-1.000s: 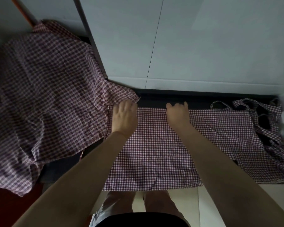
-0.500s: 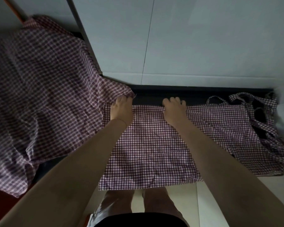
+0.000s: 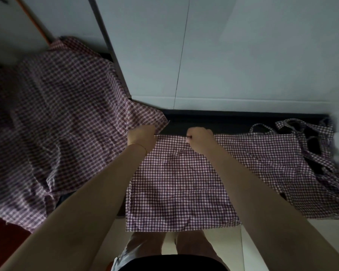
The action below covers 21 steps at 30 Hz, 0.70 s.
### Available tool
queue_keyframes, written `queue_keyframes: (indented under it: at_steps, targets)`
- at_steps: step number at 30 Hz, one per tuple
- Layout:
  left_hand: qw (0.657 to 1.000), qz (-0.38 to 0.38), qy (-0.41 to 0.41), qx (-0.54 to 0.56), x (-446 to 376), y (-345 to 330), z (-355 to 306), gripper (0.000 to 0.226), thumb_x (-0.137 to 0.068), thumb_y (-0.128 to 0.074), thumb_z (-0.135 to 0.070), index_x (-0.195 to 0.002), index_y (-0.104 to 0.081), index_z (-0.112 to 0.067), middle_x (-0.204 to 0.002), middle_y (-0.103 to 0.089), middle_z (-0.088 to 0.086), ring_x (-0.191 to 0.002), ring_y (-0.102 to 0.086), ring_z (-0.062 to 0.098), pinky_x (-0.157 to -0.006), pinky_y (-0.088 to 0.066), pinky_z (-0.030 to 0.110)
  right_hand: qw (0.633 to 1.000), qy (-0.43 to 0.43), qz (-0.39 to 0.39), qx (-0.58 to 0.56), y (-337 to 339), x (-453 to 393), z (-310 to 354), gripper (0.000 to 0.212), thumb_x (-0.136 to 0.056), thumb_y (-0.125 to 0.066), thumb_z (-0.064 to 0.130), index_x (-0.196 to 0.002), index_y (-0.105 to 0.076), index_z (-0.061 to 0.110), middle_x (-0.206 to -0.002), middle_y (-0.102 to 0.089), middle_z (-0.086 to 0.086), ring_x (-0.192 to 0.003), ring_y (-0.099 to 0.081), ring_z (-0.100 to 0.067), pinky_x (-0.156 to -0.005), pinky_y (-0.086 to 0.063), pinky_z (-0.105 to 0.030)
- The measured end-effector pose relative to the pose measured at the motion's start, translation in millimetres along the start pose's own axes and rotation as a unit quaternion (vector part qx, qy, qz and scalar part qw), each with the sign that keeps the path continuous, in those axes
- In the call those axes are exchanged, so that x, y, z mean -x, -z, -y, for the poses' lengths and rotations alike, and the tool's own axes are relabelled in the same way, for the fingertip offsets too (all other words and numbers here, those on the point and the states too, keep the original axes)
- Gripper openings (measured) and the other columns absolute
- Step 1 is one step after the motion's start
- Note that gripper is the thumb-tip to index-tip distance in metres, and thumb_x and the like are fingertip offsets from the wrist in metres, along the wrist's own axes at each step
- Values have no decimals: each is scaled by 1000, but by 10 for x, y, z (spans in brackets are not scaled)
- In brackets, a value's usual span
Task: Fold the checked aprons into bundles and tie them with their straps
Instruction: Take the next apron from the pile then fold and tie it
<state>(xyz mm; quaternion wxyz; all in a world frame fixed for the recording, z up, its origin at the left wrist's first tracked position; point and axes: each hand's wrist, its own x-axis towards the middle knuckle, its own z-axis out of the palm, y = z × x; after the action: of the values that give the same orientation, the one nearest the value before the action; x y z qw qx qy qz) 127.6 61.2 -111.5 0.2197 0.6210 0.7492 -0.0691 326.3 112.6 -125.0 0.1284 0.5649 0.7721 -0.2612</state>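
A red-and-white checked apron (image 3: 180, 184) lies flat on a dark counter (image 3: 223, 122), its near edge hanging over the front. My left hand (image 3: 142, 136) grips the apron's far edge at its left end, fingers curled. My right hand (image 3: 200, 138) pinches the same far edge a short way to the right, and the cloth puckers under it. The apron's straps (image 3: 309, 145) lie in loose loops at the far right.
A heap of several more checked aprons (image 3: 53, 118) covers the counter at the left, touching my left hand. A pale tiled wall (image 3: 223, 55) rises right behind the counter. My legs and a light floor (image 3: 262, 247) show below.
Both hands lay flat on the apron's far edge before. Now their fingers have curled and taken hold of that edge, lifting it slightly.
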Motion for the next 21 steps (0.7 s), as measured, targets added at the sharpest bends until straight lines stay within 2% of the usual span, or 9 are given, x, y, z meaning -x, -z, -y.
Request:
queue_keyframes:
  at_steps: [3, 5, 7, 8, 10, 13, 16, 19, 21]
  targets:
    - [998, 4, 40, -39, 89, 83, 238, 24, -99, -46, -30, -111, -66, -22, -117, -66, 0, -110, -60, 23, -105, -35, 42, 998, -32, 14, 43, 63, 61, 13, 14, -100, -47, 18, -102, -61, 18, -98, -63, -1, -98, -59, -21, -108, -35, -43]
    - [998, -3, 49, 30, 163, 117, 372, 24, -98, -49, -35, -105, -69, -23, -116, -66, -1, -109, -59, 23, -108, -36, 42, 999, -29, 21, 41, 108, 101, 130, 14, -99, -48, 18, -105, -61, 17, -99, -61, -1, -101, -59, -21, -108, -34, -43]
    - [984, -12, 37, 172, 256, 144, 437, 17, -93, -59, -36, -84, -68, -24, -101, -68, -1, -96, -62, 21, -89, -48, 35, 1000, 7, 8, 1, 124, 125, 294, 17, -98, -51, 22, -110, -61, 17, -105, -63, -1, -102, -59, -21, -105, -38, -44]
    - [970, -27, 34, 239, 303, 150, 450, 15, -90, -65, -34, -79, -66, -24, -91, -67, -2, -89, -61, 18, -78, -49, 31, 999, 34, -2, -34, 118, 138, 390, 19, -98, -53, 24, -113, -62, 17, -109, -64, -1, -103, -59, -20, -103, -41, -44]
    - [950, -72, 34, 301, 402, 179, 464, 11, -87, -70, -32, -84, -69, -21, -83, -64, -6, -80, -58, 13, -68, -43, 27, 989, 91, -12, -114, 106, 181, 632, 27, -96, -57, 25, -122, -61, 19, -119, -64, -2, -108, -59, -20, -98, -46, -44]
    - [950, -88, 15, 299, 491, 181, 462, 20, -89, -68, -33, -75, -63, -21, -74, -59, -9, -71, -53, 10, -59, -35, 23, 971, 142, -43, -186, 90, 251, 952, 40, -95, -61, 23, -135, -55, 23, -135, -57, -1, -121, -54, -19, -103, -45, -40]
    - [952, -80, 7, 296, 552, 210, 439, 33, -93, -64, -34, -63, -52, -25, -67, -55, -7, -63, -49, 9, -54, -32, 24, 965, 152, -100, -191, 111, 313, 1107, 28, -93, -64, 18, -121, -62, 21, -122, -63, 1, -111, -59, -16, -95, -49, -35]
    - [952, -67, -2, 300, 603, 263, 399, 33, -95, -63, -29, -64, -55, -20, -67, -54, -5, -64, -47, 10, -58, -34, 26, 960, 146, -139, -195, 133, 409, 1129, 17, -90, -67, 11, -106, -65, 17, -110, -67, 2, -101, -62, -15, -85, -50, -27]
    - [947, -52, -15, 317, 625, 301, 379, 32, -96, -61, -25, -65, -59, -15, -65, -54, -3, -64, -48, 12, -59, -38, 27, 959, 141, -151, -194, 145, 462, 1123, 14, -90, -67, 11, -103, -66, 15, -109, -68, 2, -98, -62, -13, -81, -47, -23]
